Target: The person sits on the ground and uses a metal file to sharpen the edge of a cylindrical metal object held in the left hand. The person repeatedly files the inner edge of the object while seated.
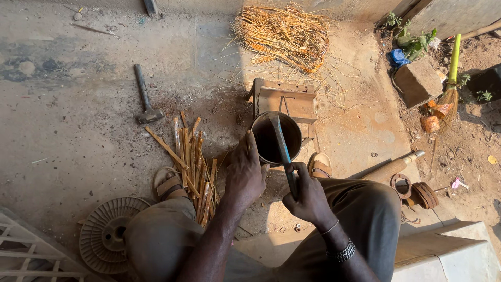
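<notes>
The left hand (245,175) gripped the pipe (276,138) rim; right fingers (305,185) clenched a blade (282,146) set across it. Split sticks (193,162) already lay just left of the fingers, and no cut in the pipe could be seen.

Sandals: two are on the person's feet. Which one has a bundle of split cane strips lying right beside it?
The left sandal, at the picture's left. The cane strips lie against its inner side, while the other sandal sits by the metal can instead.

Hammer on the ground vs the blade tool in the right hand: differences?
The hammer lies flat on the concrete, untouched; the blade tool is gripped by the right hand, its tip inside the metal cylinder that the left hand steadies. The hammer ends in a blocky head; the blade tool is flat and narrow. Both are long, dark, worn.
</notes>
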Demonstrator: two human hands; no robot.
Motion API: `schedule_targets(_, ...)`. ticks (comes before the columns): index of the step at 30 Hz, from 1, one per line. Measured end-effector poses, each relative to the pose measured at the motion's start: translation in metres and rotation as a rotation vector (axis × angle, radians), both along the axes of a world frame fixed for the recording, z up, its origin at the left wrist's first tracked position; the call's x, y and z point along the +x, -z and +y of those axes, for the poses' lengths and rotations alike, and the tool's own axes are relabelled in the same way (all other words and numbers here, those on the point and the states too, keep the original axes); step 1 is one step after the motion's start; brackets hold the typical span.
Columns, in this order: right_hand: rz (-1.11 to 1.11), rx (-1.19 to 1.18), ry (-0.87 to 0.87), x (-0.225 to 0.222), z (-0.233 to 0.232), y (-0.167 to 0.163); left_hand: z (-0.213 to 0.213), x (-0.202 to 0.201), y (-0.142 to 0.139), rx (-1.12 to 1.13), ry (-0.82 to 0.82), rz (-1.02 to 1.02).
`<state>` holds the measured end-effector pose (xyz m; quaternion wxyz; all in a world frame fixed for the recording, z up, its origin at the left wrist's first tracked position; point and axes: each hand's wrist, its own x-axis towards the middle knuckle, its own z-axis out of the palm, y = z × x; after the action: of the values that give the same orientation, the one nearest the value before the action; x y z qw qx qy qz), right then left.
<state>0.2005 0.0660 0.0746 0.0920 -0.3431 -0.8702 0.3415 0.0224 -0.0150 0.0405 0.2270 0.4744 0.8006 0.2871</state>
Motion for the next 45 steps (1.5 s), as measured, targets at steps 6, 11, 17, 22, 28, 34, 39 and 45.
schedule_targets(6, 0.1, -0.525, -0.013, 0.011, 0.02, -0.02, -0.001, 0.002, -0.003, 0.047, 0.003, 0.053)
schedule_targets(11, 0.086, -0.496, -0.055, 0.014, 0.025, -0.025, 0.002, 0.0, 0.0, -0.01, 0.016, 0.018)
schedule_targets(17, 0.156, -0.59, 0.031, 0.009, 0.016, -0.016, 0.002, 0.001, -0.002, -0.053, 0.018, -0.031)
schedule_targets(22, 0.254, -0.678, 0.067, 0.005, 0.014, -0.013, 0.0, 0.002, -0.006, -0.025, 0.015, -0.031)
schedule_targets(28, 0.239, -0.676, 0.076, 0.004, 0.013, -0.014, 0.0, 0.001, -0.001, -0.022, 0.015, -0.01)
schedule_targets(34, 0.262, -0.66, 0.055, 0.004, 0.013, -0.011, 0.002, 0.001, 0.005, 0.03, 0.023, 0.05)
schedule_targets(39, 0.3, -0.692, 0.044, 0.007, 0.014, -0.007, 0.001, 0.001, 0.001, -0.043, 0.02, -0.022)
schedule_targets(45, 0.307, -0.685, 0.023, 0.008, 0.016, 0.0, 0.001, 0.001, -0.001, -0.036, 0.031, 0.007)
